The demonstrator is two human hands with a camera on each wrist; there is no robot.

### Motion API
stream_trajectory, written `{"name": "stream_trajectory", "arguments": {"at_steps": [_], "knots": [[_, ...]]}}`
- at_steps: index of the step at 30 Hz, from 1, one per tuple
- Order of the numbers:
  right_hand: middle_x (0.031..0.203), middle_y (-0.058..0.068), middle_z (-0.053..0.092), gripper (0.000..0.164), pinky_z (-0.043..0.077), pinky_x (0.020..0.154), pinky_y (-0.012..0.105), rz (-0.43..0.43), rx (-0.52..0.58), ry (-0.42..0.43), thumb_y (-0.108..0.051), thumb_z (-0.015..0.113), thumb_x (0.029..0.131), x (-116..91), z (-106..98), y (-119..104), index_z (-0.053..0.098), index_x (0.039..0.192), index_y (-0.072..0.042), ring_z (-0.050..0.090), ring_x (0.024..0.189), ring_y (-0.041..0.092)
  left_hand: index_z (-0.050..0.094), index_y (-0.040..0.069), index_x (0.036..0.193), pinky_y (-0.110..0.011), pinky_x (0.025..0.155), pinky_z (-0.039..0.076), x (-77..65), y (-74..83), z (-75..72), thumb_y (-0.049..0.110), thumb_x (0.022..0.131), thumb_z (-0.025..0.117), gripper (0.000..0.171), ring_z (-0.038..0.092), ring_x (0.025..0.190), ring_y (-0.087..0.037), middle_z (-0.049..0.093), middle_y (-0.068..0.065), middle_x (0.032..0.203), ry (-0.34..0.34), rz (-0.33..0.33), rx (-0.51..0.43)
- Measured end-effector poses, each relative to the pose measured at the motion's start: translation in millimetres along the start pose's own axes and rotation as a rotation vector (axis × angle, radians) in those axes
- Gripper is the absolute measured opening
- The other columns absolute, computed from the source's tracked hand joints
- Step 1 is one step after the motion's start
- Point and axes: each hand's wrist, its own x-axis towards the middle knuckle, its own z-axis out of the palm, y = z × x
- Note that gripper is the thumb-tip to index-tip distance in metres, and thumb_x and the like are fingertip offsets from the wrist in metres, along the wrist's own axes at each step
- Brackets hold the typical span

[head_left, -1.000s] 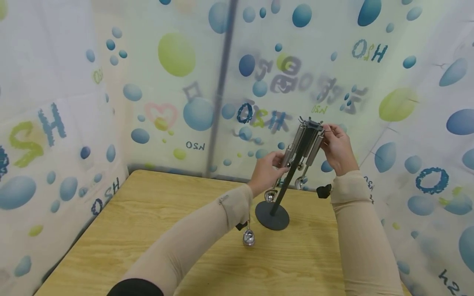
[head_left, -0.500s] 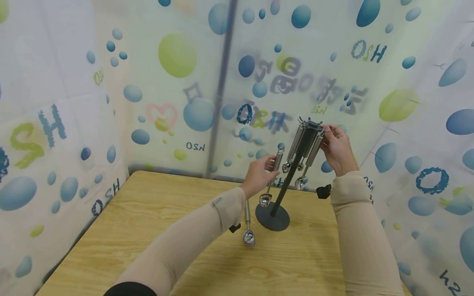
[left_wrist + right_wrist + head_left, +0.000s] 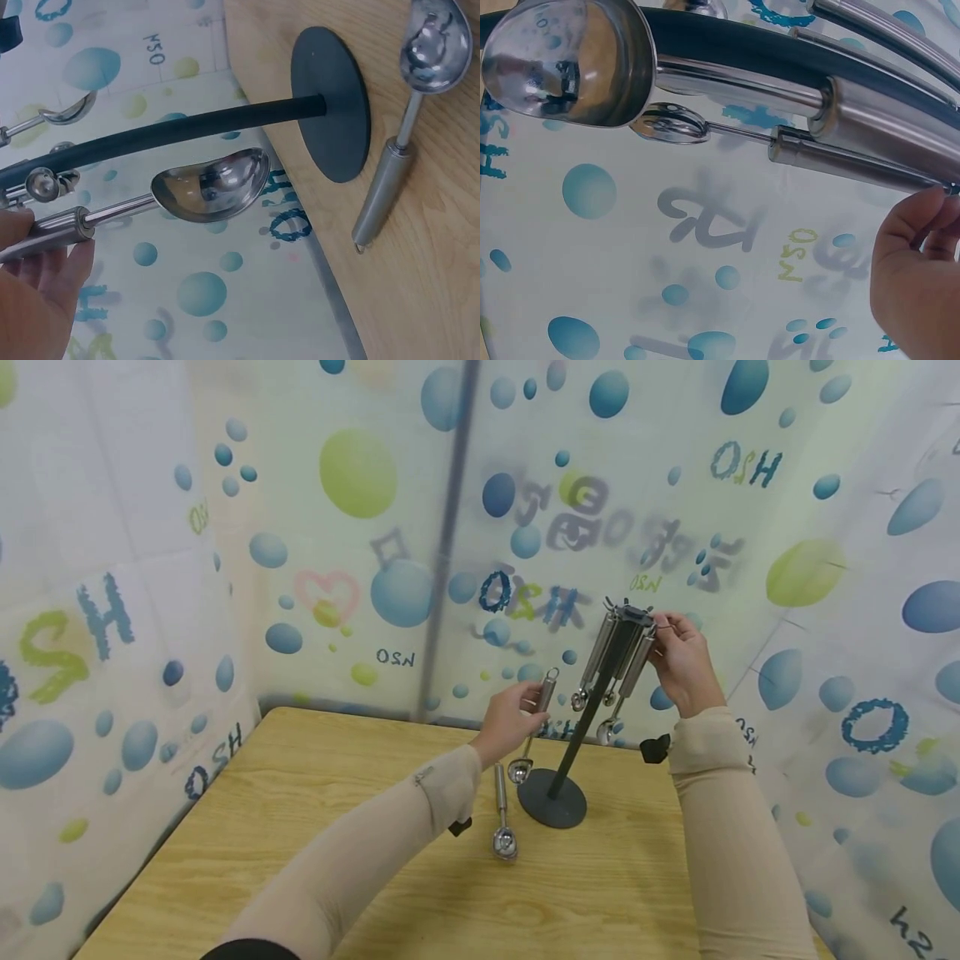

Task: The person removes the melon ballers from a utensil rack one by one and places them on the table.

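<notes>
My left hand [image 3: 510,718] holds a steel ice cream scoop [image 3: 214,187] by its handle, with the bowl hanging down left of a dark utensil stand [image 3: 551,810]. This scoop is off the stand and above the table. At the stand's top, the thumb and fingers of my right hand [image 3: 684,664] pinch a hook by the end of a hanging utensil's handle. Another steel scoop [image 3: 570,64] and several smaller utensils hang from the stand. On the table lies one more scoop [image 3: 505,842], its handle pointing towards the back wall.
The stand's round base rests on a wooden table [image 3: 322,802], near the back edge. Curtains [image 3: 352,543] printed with bubbles and lettering close in the back and both sides.
My left hand has drawn the scoop away from the stand, to the left and slightly down. The lying scoop's handle has come into sight. My right hand stays in place.
</notes>
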Motion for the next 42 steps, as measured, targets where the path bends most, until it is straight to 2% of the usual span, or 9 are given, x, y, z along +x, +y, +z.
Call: {"name": "stream_trajectory", "arguments": {"at_steps": [7, 14, 21, 24, 33, 42], "knots": [[0.089, 0.001, 0.063, 0.016, 0.049, 0.064, 0.024, 0.008, 0.011, 0.004, -0.023, 0.062, 0.1, 1, 1, 1, 0.062, 0.106, -0.008, 0.056, 0.072, 0.013, 0.062, 0.007, 0.133, -0.026, 0.074, 0.058, -3.8, -14.3, -7.9, 0.004, 0.093, 0.073, 0.041, 0.069, 0.097, -0.018, 0.07, -0.007, 0.114, 0.004, 0.007, -0.006], [0.089, 0.001, 0.063, 0.015, 0.048, 0.064, 0.024, 0.017, 0.005, 0.014, -0.022, 0.06, 0.101, 1, 0, 0, 0.061, 0.106, -0.008, 0.055, 0.074, 0.013, 0.063, 0.008, 0.131, -0.026, 0.07, 0.059, -9.3, -20.6, -13.3, 0.005, 0.093, 0.074, 0.04, 0.069, 0.097, -0.019, 0.07, -0.009, 0.116, -0.012, -0.008, -0.011], [0.09, -0.002, 0.063, 0.018, 0.049, 0.068, 0.024, 0.01, -0.076, 0.027, -0.028, 0.06, 0.1, 0, -1, 0, 0.063, 0.108, -0.012, 0.055, 0.076, 0.012, 0.064, 0.009, 0.129, -0.028, 0.071, 0.06, -14.6, -26.8, -18.2, 0.003, 0.093, 0.073, 0.038, 0.069, 0.098, -0.019, 0.07, -0.008, 0.116, -0.008, -0.022, -0.012], [0.09, 0.0, 0.062, 0.015, 0.049, 0.067, 0.024, 0.005, -0.054, 0.021, -0.024, 0.058, 0.102, 0, -1, 0, 0.064, 0.106, -0.011, 0.055, 0.075, 0.013, 0.064, 0.009, 0.128, -0.029, 0.072, 0.06, -16.2, -30.2, -20.7, 0.004, 0.093, 0.074, 0.037, 0.068, 0.097, -0.019, 0.07, -0.007, 0.115, -0.005, -0.028, -0.009], [0.089, -0.001, 0.061, 0.015, 0.047, 0.067, 0.023, 0.009, -0.078, 0.028, -0.027, 0.06, 0.101, 0, -1, 1, 0.064, 0.105, -0.013, 0.054, 0.076, 0.012, 0.065, 0.007, 0.125, -0.03, 0.08, 0.059, -22.3, -39.9, -28.1, 0.006, 0.092, 0.076, 0.035, 0.069, 0.099, -0.021, 0.07, -0.007, 0.114, -0.005, -0.073, 0.019], [0.089, -0.001, 0.061, 0.016, 0.048, 0.068, 0.024, 0.014, -0.07, 0.027, -0.027, 0.061, 0.1, -1, -1, 0, 0.064, 0.106, -0.012, 0.055, 0.077, 0.013, 0.065, 0.007, 0.125, -0.03, 0.077, 0.06, -27.8, -49.5, -35.7, 0.005, 0.092, 0.075, 0.035, 0.07, 0.1, -0.022, 0.07, -0.007, 0.114, -0.012, -0.132, -0.008]]}}
